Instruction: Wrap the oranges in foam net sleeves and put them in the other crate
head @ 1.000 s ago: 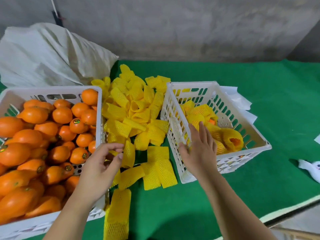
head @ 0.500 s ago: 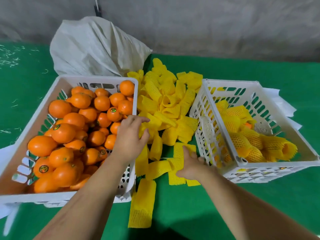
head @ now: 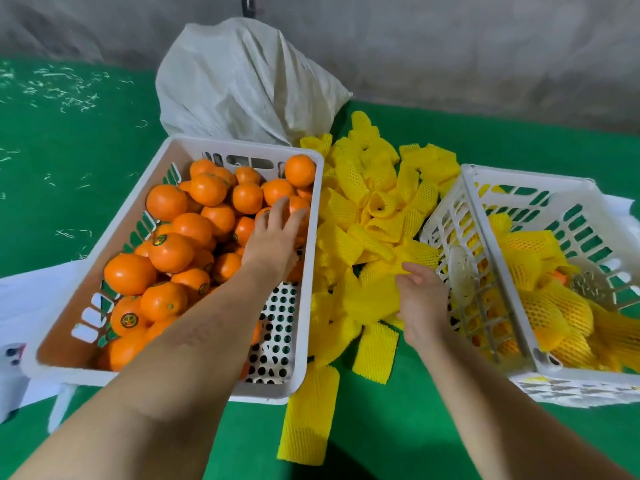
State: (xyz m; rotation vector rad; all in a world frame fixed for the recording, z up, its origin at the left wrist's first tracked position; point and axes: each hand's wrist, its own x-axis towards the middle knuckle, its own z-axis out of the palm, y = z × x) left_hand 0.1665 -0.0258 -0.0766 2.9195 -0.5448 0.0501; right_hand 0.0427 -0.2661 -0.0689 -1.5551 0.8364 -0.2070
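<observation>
A white crate (head: 242, 146) on the left is heaped with bare oranges (head: 169, 252). My left hand (head: 275, 239) reaches into its right side, fingers stretched out over an orange (head: 297, 206) by the wall. A pile of yellow foam net sleeves (head: 377, 209) lies on the green cloth between the crates. At the pile's near edge my right hand (head: 420, 301) grips one sleeve (head: 375, 297). The white crate (head: 526, 177) on the right holds several oranges wrapped in yellow sleeves (head: 554, 313).
A big white sack (head: 242, 81) stands behind the left crate against the grey wall. Loose sleeves (head: 308, 417) lie flat near the front. White paper (head: 20, 299) sticks out under the left crate. Green cloth (head: 69, 168) covers the table.
My left hand has gone from the sleeve pile into the orange crate. My right hand has left the right crate's wall and taken hold of a sleeve. The view has swung left.
</observation>
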